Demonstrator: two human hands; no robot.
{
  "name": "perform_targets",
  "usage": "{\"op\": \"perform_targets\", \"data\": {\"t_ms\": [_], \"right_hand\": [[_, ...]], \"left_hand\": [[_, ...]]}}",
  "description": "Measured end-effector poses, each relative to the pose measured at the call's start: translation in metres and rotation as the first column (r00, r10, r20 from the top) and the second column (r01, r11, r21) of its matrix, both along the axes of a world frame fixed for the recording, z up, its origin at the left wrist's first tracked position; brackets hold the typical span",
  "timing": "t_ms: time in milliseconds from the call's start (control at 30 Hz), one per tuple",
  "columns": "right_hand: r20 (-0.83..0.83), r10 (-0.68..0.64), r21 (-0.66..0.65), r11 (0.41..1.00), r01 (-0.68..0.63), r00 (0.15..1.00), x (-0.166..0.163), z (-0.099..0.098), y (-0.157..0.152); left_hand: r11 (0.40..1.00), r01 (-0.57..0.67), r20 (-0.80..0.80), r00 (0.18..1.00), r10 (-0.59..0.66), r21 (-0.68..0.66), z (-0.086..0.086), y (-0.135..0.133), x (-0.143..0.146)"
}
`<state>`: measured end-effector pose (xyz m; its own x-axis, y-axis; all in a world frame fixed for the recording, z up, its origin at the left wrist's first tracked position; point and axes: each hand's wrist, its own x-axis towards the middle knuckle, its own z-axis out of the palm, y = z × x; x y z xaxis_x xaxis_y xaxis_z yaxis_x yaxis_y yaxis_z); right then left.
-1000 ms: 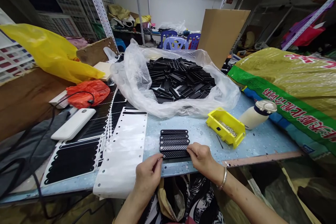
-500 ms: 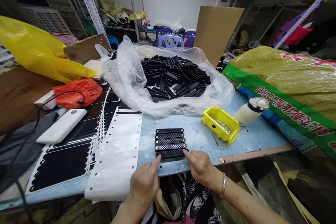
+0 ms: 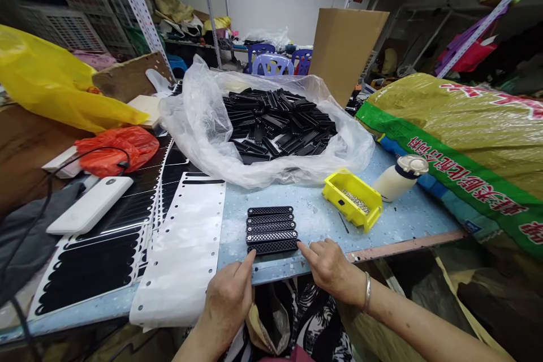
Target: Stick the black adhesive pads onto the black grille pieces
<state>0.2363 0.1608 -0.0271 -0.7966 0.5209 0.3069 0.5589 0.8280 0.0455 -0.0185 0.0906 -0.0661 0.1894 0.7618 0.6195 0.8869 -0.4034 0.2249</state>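
Several black perforated plastic strips (image 3: pixel 271 229) lie side by side in a neat row near the front edge of the blue speckled table (image 3: pixel 407 220). My left hand (image 3: pixel 227 300) sits just below the row's left end, its forefinger stretched out toward the nearest strip and the other fingers curled. My right hand (image 3: pixel 328 263), with a bangle on the wrist, points its forefinger at the right end of the same strip. Neither hand holds anything.
A clear plastic bag (image 3: pixel 203 130) full of black strips (image 3: pixel 275 124) lies behind the row. A yellow bin (image 3: pixel 352 201) of small metal parts and a white bottle (image 3: pixel 399 176) stand to the right, beside a large yellow-green sack (image 3: pixel 466 136). Sticker sheets (image 3: pixel 186 249), a white power bank (image 3: pixel 91 203) and cables lie left.
Both hands have drawn back from the ends of the nearest strip toward the table edge, forefingers now pointing. The view has shifted slightly to the right.
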Motion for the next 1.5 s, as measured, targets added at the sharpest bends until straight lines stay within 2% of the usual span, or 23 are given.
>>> {"op": "perform_targets", "data": {"t_ms": [167, 233, 367, 500, 567, 733, 867, 1000, 1100, 1367, 1433, 1500], "right_hand": [[-0.098, -0.024, -0.126, 0.992, 0.011, 0.995, 0.0, -0.007, 0.005], [-0.104, -0.003, -0.121, 0.993, -0.009, 0.995, 0.001, -0.01, 0.005], [-0.006, 0.043, -0.092, 0.995, -0.044, 0.999, 0.003, -0.007, 0.004], [-0.004, -0.06, -0.277, 0.959, 0.056, 0.998, -0.001, 0.005, 0.01], [-0.041, -0.097, -0.326, 0.942, 0.079, 0.994, -0.003, 0.008, 0.014], [-0.17, -0.127, -0.312, 0.948, 0.069, 0.977, -0.004, 0.002, 0.015], [-0.21, -0.088, -0.221, 0.974, 0.041, 0.974, -0.001, -0.005, 0.009], [-0.058, -0.005, -0.095, 0.996, 0.0, 0.998, 0.002, -0.009, 0.001], [0.08, 0.011, -0.075, 0.997, -0.005, 0.997, 0.002, -0.006, -0.002], [0.38, 0.118, -0.102, 0.991, -0.085, 0.917, -0.003, 0.02, 0.004], [0.395, 0.112, -0.142, 0.988, -0.06, 0.912, -0.005, 0.024, 0.008], [0.349, 0.078, -0.237, 0.972, 0.007, 0.934, -0.007, 0.026, 0.013]], "left_hand": [[1.0, -0.016, -0.01, 1.0, 0.016, -0.019, 0.0, 0.0, 0.001], [1.0, -0.012, -0.009, 1.0, 0.012, -0.015, 0.0, 0.001, 0.001], [1.0, -0.003, -0.014, 1.0, 0.002, -0.008, 0.001, 0.001, 0.001], [1.0, -0.009, -0.021, 1.0, 0.009, -0.003, 0.002, 0.0, 0.001], [1.0, -0.013, -0.015, 1.0, 0.013, -0.006, 0.003, 0.0, 0.001], [1.0, -0.004, 0.004, 1.0, 0.004, -0.015, 0.002, 0.0, 0.001], [1.0, -0.009, 0.015, 1.0, 0.009, -0.026, 0.002, 0.0, 0.001], [1.0, 0.004, 0.002, 1.0, -0.004, -0.021, 0.003, 0.0, 0.001], [1.0, 0.002, 0.003, 1.0, -0.002, -0.024, 0.002, -0.001, 0.001], [1.0, 0.012, -0.026, 1.0, -0.012, -0.026, 0.005, -0.001, -0.001], [1.0, 0.009, -0.029, 1.0, -0.01, -0.017, 0.006, 0.0, 0.0], [1.0, 0.007, -0.033, 0.999, -0.008, -0.01, 0.006, 0.0, 0.0]]}}
